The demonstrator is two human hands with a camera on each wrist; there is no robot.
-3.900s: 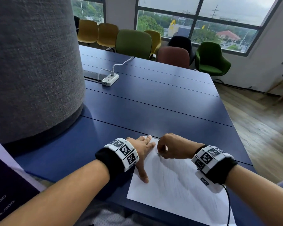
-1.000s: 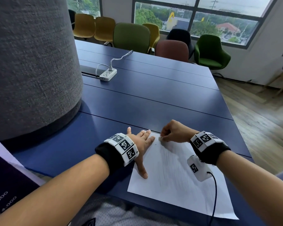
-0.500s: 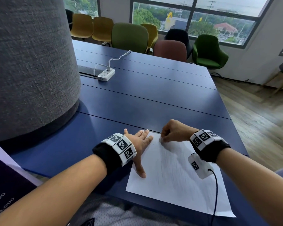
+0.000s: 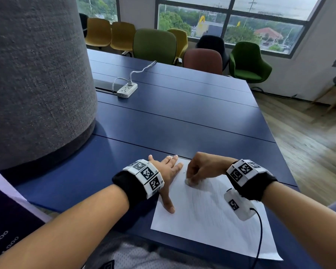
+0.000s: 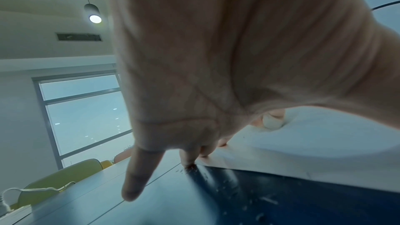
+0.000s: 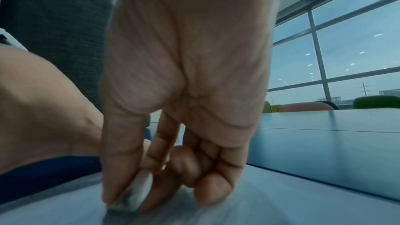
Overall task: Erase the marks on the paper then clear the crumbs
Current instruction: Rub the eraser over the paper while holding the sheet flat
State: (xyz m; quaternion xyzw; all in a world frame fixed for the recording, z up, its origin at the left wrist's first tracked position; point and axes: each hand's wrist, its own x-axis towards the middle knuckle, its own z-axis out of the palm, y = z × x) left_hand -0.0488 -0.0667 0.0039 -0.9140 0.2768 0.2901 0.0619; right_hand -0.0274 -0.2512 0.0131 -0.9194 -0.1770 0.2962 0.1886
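An office meeting room: long blue table, upholstered chairs, big windows

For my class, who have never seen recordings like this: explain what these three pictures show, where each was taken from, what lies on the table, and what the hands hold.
No machine here: a person wears three cameras. The head view looks down at both hands; each wrist view looks along one hand from below. On the dark blue table lies a white sheet of paper with faint pencil marks. The left hand presses flat on the sheet's edge. The right hand pinches a small white eraser against the paper. Pale eraser crumbs speckle the table. Farther off sits a white power strip.
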